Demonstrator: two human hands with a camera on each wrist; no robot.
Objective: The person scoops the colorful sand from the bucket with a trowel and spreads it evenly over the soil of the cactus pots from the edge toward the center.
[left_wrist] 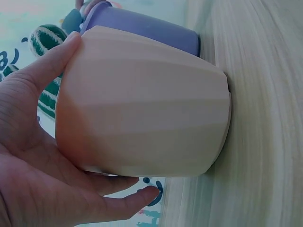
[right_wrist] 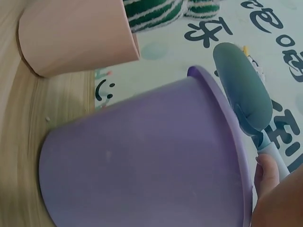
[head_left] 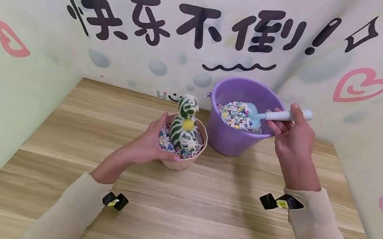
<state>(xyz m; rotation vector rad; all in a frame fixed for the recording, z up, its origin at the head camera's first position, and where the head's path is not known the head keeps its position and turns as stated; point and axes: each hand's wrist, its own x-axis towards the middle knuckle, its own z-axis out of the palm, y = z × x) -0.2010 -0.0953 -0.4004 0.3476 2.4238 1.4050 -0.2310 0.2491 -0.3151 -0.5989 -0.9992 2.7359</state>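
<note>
Right hand (head_left: pixel 290 140) clamped round handle of pale blue plastic scoop (head_left: pixel 253 116), blade over purple plastic bucket (head_left: pixel 233 140), heaped with multicoloured gravel (head_left: pixel 236 114); load hidden in right wrist view, only scoop's underside showing. Left hand (head_left: pixel 151 144) wrapped round ribbed pink pot (head_left: pixel 181 163) on wooden table (head_left: pixel 181 213). Left wrist view hides pot's contents; head view shows striped green plush cactus (head_left: pixel 184 124) in gravel

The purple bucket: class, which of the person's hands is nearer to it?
Right. The right hand holds the blue scoop over the purple bucket, by its rim; the left hand grips the pink pot beside it.
</note>
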